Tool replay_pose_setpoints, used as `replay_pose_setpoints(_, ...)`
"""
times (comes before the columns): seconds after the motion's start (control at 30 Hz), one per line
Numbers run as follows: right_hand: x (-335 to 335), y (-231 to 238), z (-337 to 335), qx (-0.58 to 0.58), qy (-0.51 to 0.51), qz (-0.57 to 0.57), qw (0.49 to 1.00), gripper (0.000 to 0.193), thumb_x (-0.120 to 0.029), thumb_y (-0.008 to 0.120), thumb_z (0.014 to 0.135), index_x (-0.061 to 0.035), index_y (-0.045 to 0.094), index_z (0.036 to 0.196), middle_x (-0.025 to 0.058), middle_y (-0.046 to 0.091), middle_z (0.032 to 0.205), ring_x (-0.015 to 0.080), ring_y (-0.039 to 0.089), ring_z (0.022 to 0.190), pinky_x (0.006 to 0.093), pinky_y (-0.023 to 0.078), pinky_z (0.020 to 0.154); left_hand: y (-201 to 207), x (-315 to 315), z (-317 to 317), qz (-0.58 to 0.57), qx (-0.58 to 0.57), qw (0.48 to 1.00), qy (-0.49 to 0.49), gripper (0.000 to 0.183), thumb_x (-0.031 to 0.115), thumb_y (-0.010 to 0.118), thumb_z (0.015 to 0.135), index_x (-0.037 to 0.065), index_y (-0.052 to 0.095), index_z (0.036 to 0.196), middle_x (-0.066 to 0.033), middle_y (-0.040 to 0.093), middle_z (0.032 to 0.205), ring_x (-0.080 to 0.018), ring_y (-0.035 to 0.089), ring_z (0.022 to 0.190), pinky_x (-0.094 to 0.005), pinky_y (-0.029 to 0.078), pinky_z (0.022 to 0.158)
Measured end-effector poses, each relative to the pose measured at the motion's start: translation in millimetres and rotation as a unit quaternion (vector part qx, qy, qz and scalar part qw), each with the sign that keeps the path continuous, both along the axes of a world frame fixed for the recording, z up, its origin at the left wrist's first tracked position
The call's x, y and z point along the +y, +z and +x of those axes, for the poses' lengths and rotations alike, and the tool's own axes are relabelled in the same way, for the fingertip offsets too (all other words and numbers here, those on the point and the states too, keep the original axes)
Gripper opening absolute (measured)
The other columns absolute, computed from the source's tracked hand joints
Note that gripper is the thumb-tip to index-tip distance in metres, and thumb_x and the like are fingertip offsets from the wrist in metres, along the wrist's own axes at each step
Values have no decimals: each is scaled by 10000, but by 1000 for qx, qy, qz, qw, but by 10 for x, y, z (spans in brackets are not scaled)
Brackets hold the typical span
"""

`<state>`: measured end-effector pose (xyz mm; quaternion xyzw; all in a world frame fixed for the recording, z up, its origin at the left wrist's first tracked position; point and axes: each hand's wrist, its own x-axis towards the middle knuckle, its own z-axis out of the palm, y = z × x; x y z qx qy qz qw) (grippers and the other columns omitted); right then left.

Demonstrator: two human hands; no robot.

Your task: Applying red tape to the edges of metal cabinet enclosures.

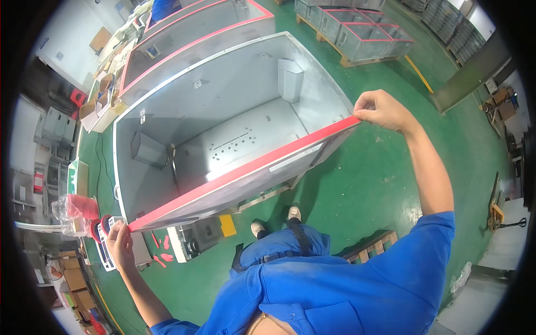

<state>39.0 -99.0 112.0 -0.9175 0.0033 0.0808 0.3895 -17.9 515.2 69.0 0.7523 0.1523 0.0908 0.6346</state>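
A large grey metal cabinet lies open side up in front of me, its inner walls and a perforated base panel showing. Along its near rim runs a flat red tape strip, stretched straight between my hands. My right hand pinches the strip's right end at the cabinet's near right corner. At the near left corner, my left hand has its fingers closed at the other end of the strip. The other rims of this cabinet look bare, pale metal.
Behind stand similar cabinets with red rims. Grey boxes rest on a wooden pallet at far right. Red tape rolls, red scraps and a box-shaped device lie near my left hand. Another pallet is beside me.
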Motion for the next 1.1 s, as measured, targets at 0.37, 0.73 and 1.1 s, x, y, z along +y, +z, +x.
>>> replay_pose_setpoints(0.37, 2, -9, 9, 0, 2, -5, 1000, 143, -147, 607, 733, -8, 583, 754, 31, 576, 689, 91, 506, 593, 225, 405, 527, -15, 18, -2, 3, 2, 1000, 8, 70, 97, 591, 798, 40, 569, 831, 56, 479, 609, 15, 323, 430, -128, 183, 368)
replay_pose_setpoints(0.73, -38, -77, -58, -7, -56, 78, 995, 162, -156, 625, 756, -29, 564, 837, 18, 562, 696, 83, 510, 607, 218, 414, 533, -52, 46, 0, 4, -7, 1000, 9, 59, 97, 595, 796, 49, 566, 815, 52, 484, 612, 10, 320, 425, -136, 177, 367)
replay_pose_setpoints(1.1, -44, -296, -174, 62, -155, 282, 945, 226, -251, 604, 807, -63, 549, 919, 9, 546, 825, 96, 520, 740, 225, 440, 631, -11, 61, 4, 14, 18, 1000, -4, 64, 99, 587, 798, 48, 564, 830, 52, 491, 636, 9, 346, 450, -128, 202, 380)
